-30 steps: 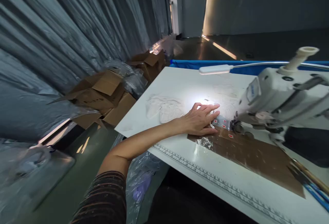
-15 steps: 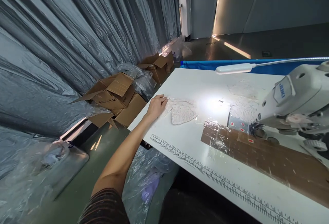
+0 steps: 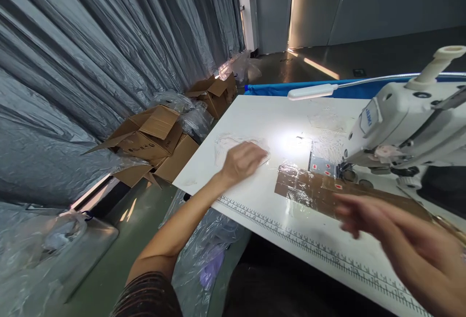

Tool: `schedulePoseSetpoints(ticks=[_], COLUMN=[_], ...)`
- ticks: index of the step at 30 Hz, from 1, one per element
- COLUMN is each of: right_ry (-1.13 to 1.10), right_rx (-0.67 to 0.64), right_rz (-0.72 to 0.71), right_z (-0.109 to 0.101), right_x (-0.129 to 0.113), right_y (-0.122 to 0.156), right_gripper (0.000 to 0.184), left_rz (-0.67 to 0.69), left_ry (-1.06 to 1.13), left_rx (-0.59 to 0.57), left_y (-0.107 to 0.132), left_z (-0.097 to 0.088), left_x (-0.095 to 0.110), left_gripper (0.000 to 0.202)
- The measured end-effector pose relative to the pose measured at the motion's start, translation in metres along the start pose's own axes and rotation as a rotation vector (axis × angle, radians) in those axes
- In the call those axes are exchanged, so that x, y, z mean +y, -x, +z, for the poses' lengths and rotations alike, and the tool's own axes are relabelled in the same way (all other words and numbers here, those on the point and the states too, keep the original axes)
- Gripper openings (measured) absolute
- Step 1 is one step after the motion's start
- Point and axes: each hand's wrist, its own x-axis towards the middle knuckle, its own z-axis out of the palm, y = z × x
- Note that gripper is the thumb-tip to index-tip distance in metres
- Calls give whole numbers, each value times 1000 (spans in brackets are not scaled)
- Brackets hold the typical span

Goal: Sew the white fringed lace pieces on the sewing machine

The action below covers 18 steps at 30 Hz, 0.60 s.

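Closest to you, your right hand (image 3: 396,244) floats low over the near edge of the table (image 3: 262,113). Its fingers (image 3: 358,210) are loosely spread, point to 9 o'clock and hold nothing. Under them run the ruler marks (image 3: 309,245) printed along the table edge, and just past the fingertips lies a shiny brown strip (image 3: 327,191), stuck flat on the table. Farther out, at 10 o'clock from your right hand and well apart from it, your left hand (image 3: 242,161) sits on top of the lace piece (image 3: 225,142). This hand is much nearer to the lace than the other one. The lace lies flat on the table with its long side going from 9 o'clock to 3 o'clock. It peeks out from under your left fingers (image 3: 255,153) at 9 o'clock and a little at 2 o'clock. Those fingers are curled in close together, but the hand is blurry, so you cannot tell if they pinch the lace or only rest on it. At 3 o'clock from the lace stands the sewing machine (image 3: 400,123), with its lamp (image 3: 313,92) shining down between them. Far off at 9 o'clock, down on the floor, are open cardboard boxes (image 3: 153,135).
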Motion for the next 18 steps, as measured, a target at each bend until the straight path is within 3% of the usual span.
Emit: schedulePoseSetpoints(ticks=[3, 6, 8, 11, 15, 18], right_ry=[-550, -673, -627, -513, -426, -405], right_rx=[-133, -248, -229, -288, -507, -574], right_rz=[448, 513, 474, 425, 368, 356], right_z=[23, 33, 31, 21, -1, -24], right_x=[8, 18, 20, 16, 12, 18], right_y=[-21, -28, -25, -17, -16, -24], right_gripper=[50, 45, 36, 35, 35, 36], left_rz=[307, 562, 542, 418, 495, 428], left_ry=[105, 306, 448, 626, 735, 773], left_rx=[-129, -196, -226, -293, -463, -427], left_y=[-5, -12, -21, -41, -58, -58], left_z=[14, 19, 16, 13, 22, 30], left_x=[55, 98, 111, 108, 90, 80], left_gripper=[25, 21, 30, 41, 48, 37])
